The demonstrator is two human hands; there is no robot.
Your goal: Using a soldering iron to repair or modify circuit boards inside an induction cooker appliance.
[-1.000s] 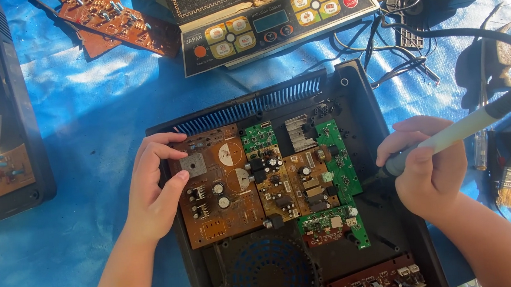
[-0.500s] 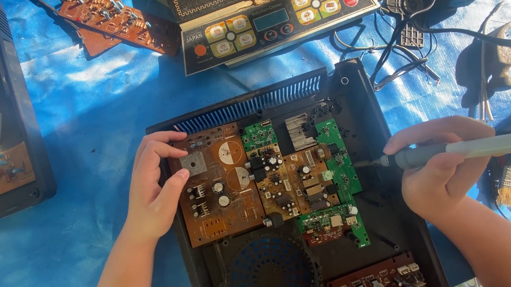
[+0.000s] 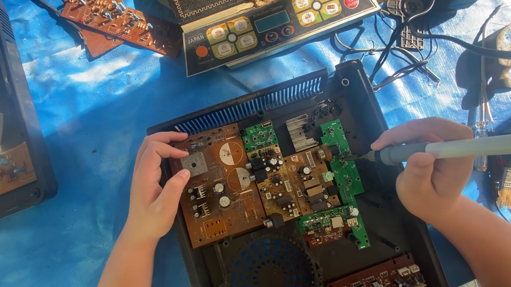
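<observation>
On a sunlit blue plastic tarp (image 3: pixel 101 107), the left hand (image 3: pixel 155 185) presses flat, grip open, on the brown circuit board (image 3: pixel 222 188) inside a black vented casing (image 3: pixel 348 87), the right hand (image 3: pixel 431 169) grips a grey soldering iron (image 3: pixel 450 148), and a control panel (image 3: pixel 270 24) lies beyond.

Harsh sunlight (sharp focus), deep shadows
</observation>
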